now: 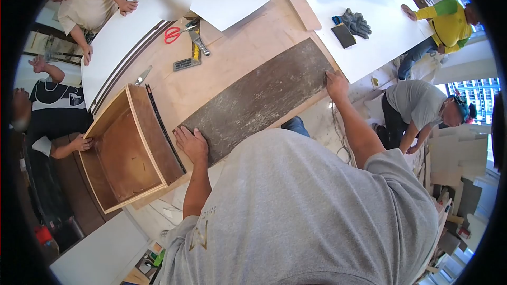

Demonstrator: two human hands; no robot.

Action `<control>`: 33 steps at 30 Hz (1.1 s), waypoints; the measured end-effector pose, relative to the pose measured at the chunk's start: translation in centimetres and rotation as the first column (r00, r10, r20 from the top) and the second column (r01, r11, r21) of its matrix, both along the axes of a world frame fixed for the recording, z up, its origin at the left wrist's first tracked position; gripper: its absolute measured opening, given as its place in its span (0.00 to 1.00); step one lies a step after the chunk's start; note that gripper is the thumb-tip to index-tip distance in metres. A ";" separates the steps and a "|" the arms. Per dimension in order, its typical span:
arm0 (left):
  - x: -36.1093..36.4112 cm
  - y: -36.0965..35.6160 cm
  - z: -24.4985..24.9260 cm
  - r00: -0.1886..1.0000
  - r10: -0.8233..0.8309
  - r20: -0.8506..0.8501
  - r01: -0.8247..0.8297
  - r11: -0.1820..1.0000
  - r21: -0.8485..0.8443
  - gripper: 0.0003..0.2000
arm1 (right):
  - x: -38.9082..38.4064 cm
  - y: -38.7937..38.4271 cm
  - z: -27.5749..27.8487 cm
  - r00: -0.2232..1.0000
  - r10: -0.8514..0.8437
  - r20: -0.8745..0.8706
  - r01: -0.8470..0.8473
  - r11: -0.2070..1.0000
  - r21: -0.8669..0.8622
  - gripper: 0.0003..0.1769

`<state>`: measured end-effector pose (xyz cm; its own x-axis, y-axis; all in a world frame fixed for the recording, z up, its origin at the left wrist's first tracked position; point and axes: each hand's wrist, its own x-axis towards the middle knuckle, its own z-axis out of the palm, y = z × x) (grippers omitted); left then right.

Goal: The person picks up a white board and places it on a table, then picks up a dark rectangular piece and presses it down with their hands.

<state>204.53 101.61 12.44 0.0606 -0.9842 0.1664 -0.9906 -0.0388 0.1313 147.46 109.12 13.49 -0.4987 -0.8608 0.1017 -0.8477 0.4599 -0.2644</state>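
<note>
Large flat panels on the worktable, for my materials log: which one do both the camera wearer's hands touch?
The long, scuffed dark-brown panel: left hand and right hand touch its opposite ends. The white panels touch neither.

Dark brown and mottled with pale streaks, the board point(264, 97) contrasts with a pinkish-tan worktop point(174, 89) and a white panel point(369, 60). The box point(158, 148) is reddish brown with paler edges, the glove point(357, 24) grey, the scissors point(172, 35) red-handled. Clothing ranges from a grey shirt point(306, 216) (with a gold mark point(199, 236)) to a yellow-and-green top point(451, 29) and a cream tee point(90, 0).
</note>
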 end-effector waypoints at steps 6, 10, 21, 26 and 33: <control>-0.3 0.1 0.7 1.000 -0.001 0.012 0.000 0.999 0.044 0.31 | 0.5 0.6 0.4 0.998 0.066 -0.010 -0.066 0.992 -0.106 0.12; -0.7 -0.5 3.4 0.994 0.080 -0.071 -0.060 0.965 0.255 0.30 | -0.9 1.3 -2.3 0.982 0.172 -0.075 -0.158 0.975 0.157 0.14; 0.1 -0.2 1.4 0.992 0.116 -0.055 -0.103 0.975 0.198 0.35 | 0.7 -1.8 0.4 0.990 0.068 -0.127 -0.043 0.981 0.190 0.15; 0.2 -0.2 1.6 0.987 0.136 -0.086 -0.114 0.969 0.220 0.35 | 0.1 -2.6 -2.1 0.958 0.077 -0.277 -0.013 0.975 0.224 0.14; 0.4 0.2 1.6 0.987 0.132 -0.095 -0.111 0.973 0.201 0.35 | -2.0 1.4 -5.0 0.946 0.201 -0.255 -0.183 0.979 0.094 0.17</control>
<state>204.88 101.79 14.04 0.1884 -0.9812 -0.0418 -0.9576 -0.1930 0.2140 145.41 110.55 8.50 -0.2872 -0.9470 0.1440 -0.9567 0.2909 0.0048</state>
